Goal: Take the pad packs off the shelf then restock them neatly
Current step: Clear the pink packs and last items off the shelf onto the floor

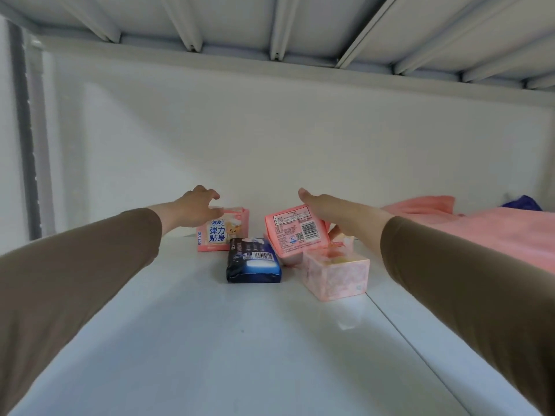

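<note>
**Pad packs clustered at the back of the white shelf, both hands on them**

Pad packs sit in a small group near the rear wall of the white shelf (pixel 210 340). At the left stands an upright pink pack with blue lettering (pixel 220 235), its printed face toward the camera. Just in front of it and to the right lies a dark blue pack (pixel 253 262), flat on the shelf with a barcode showing on top. Right of that, a pink pack with a barcode label (pixel 295 232) is tilted up on edge, its back panel facing the camera. Below and to the right of it stands a pale pink patterned pack (pixel 339 277), touching or nearly touching the tilted one.

The left hand (pixel 195 210) reaches over the top of the upright pink pack, fingers curled down onto its upper edge. The right hand (pixel 327 210) holds the tilted pink pack, thumb along its upper right edge and fingers showing behind its lower right side. Both arms wear brown sleeves (pixel 75 265).

Farther right on the shelf lies a spread of pink cloth (pixel 480 232), with something dark purple (pixel 522 202) behind it. Metal ribs of the shelf above (pixel 276 31) run overhead.
</note>
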The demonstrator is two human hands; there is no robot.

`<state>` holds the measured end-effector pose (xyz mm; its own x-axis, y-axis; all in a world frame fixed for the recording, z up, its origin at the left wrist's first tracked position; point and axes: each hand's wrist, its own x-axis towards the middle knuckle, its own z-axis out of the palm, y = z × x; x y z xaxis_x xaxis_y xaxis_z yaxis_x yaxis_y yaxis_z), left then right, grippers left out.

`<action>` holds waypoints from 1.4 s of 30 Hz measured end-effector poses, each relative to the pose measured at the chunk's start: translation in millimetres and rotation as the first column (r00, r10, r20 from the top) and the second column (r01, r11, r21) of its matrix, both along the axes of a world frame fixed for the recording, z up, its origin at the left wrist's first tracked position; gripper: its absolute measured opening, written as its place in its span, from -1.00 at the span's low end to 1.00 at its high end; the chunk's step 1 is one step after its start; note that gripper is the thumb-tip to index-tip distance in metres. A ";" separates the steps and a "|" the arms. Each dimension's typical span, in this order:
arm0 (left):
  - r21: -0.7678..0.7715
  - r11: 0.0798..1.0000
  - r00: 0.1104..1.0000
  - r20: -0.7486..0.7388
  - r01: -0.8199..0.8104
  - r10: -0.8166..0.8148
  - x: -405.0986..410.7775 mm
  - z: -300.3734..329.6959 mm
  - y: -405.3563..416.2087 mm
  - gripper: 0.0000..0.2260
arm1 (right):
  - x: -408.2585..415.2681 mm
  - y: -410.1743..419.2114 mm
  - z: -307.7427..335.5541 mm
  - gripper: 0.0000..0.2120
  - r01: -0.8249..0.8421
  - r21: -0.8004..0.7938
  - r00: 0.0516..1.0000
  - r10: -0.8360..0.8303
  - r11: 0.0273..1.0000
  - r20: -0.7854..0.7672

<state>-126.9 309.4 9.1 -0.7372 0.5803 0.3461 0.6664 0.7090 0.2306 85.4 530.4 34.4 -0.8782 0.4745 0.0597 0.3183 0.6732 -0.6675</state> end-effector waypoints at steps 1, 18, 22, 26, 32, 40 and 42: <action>-0.007 1.000 0.999 0.031 0.011 -0.010 -4.1 0.0 2.3 -0.45 | 0.1 -1.1 -1.5 -0.36 -0.008 -0.034 1.000 0.007 0.999 -0.020; -0.178 0.984 0.994 0.110 0.013 0.006 -18.2 4.0 4.3 -0.26 | 37.3 1.8 -0.8 -0.52 -0.508 -0.192 0.861 0.490 0.840 -0.134; -0.115 0.993 0.974 0.226 0.020 0.006 -9.6 4.3 -5.5 -0.40 | 50.2 -1.6 7.7 -0.62 -0.517 -0.157 0.851 0.525 0.841 0.014; 0.047 0.998 0.872 0.485 0.044 -0.061 0.7 -0.2 -19.2 -0.39 | 54.7 -6.7 7.7 -0.56 -0.481 -0.114 0.870 0.490 0.869 0.058; 0.204 0.979 0.869 0.480 0.023 -0.120 25.1 0.9 -42.2 -0.37 | 62.3 -25.8 6.9 -0.42 -0.474 -0.108 0.862 0.486 0.874 0.147; 0.336 0.941 0.913 0.368 0.043 -0.173 69.9 21.5 -96.7 -0.14 | 83.0 -45.4 8.6 -0.65 -0.387 -0.070 0.905 0.365 0.919 -0.217; 0.334 0.941 0.922 0.345 0.054 -0.175 88.1 22.9 -109.4 -0.13 | 88.0 -52.9 5.6 -0.63 -0.369 -0.051 0.894 0.339 0.928 -0.295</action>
